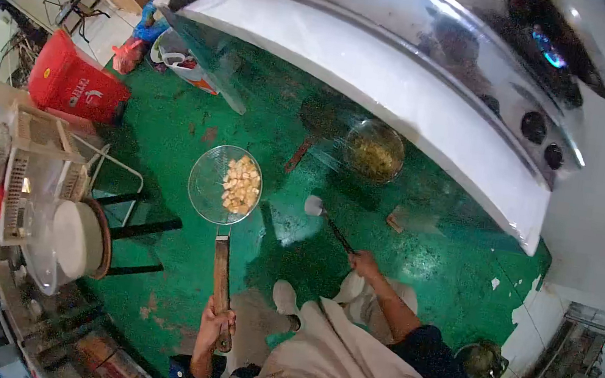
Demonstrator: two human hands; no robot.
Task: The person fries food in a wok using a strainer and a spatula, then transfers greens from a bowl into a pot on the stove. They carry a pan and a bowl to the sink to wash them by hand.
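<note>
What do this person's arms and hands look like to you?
Both the left hand and right hand are ungloved. Dark, navy-looking sleeves cover the upper arms and leave the right forearm bare. Any ring is too small to tell.

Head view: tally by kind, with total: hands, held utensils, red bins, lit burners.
Hands: 2 (left hand, right hand)
Mesh strainer, held: 1
Spatula, held: 1
Red bin: 1
Lit burner: 1
Total: 6
</note>
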